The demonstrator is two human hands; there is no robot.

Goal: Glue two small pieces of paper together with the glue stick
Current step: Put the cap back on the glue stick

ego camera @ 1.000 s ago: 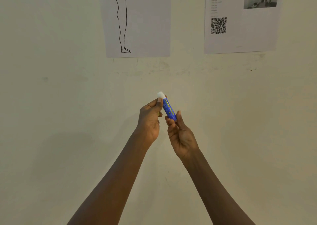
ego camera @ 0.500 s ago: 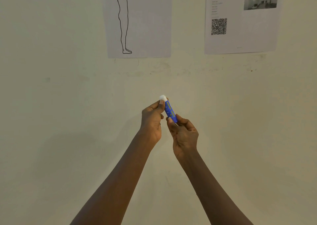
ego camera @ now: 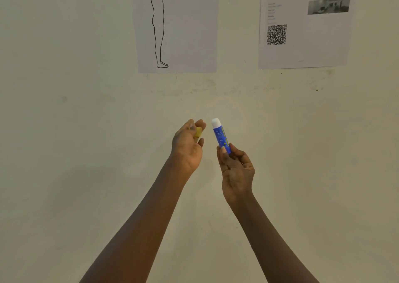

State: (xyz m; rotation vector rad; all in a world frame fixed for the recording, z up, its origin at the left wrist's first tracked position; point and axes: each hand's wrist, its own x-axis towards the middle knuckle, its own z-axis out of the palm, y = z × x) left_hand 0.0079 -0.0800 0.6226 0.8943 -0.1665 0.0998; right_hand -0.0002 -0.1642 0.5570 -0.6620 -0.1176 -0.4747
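I hold a blue glue stick [ego camera: 221,136] with a white top upright in front of a cream wall. My right hand [ego camera: 236,170] grips its lower end between thumb and fingers. My left hand [ego camera: 189,146] is just left of the stick and apart from it, palm turned toward it, fingers curled around a small yellow thing [ego camera: 198,132]. Whether that thing is a piece of paper or a cap, I cannot tell. No other small paper pieces are in view.
Two printed sheets hang on the wall above: a line drawing of a standing figure [ego camera: 177,25] and an information page with a QR code [ego camera: 304,23]. Below them is bare wall behind both forearms.
My left hand has let go of the glue stick's top and moved left, showing the yellow thing in its fingers. My right hand has tilted the stick upright and shifted right.
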